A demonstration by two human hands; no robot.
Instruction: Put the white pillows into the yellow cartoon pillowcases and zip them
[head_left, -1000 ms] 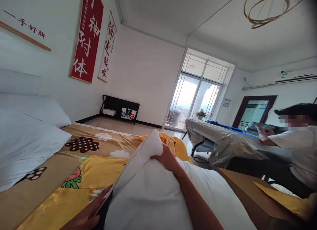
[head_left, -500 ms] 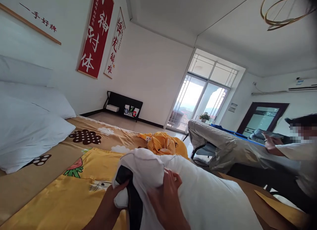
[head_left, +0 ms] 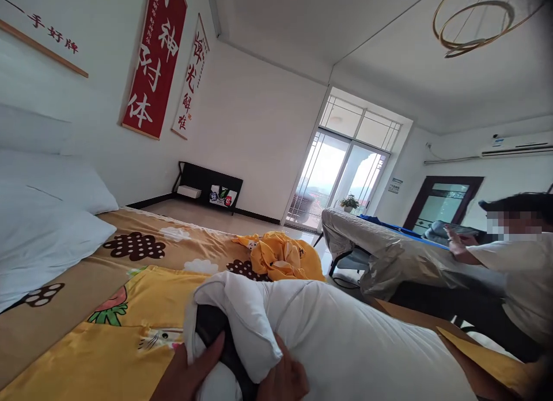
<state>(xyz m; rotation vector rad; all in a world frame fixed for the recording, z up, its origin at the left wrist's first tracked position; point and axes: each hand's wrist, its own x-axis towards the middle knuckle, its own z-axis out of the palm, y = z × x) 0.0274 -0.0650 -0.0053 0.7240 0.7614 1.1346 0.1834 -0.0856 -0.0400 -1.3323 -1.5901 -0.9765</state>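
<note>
White pillows (head_left: 60, 188) lie at far left on a brown patterned sheet (head_left: 86, 286), beside a spread yellow printed cloth (head_left: 82, 358). The left hand (head_left: 194, 360) grips the edge of a plump white pillow (head_left: 354, 337) in the foreground, thumb against its dark patch. The right hand (head_left: 285, 375), fingers curled, holds its corner. Beyond lies a crumpled yellow bundle (head_left: 280, 260); farther right, a person (head_left: 525, 268) is beside a covered table (head_left: 384, 239).

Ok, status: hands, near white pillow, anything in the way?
Left hand gripping white pillow at dark section. Right hand holding it near the corner. Pillow folded over there. Yellow cloth alongside.
</note>
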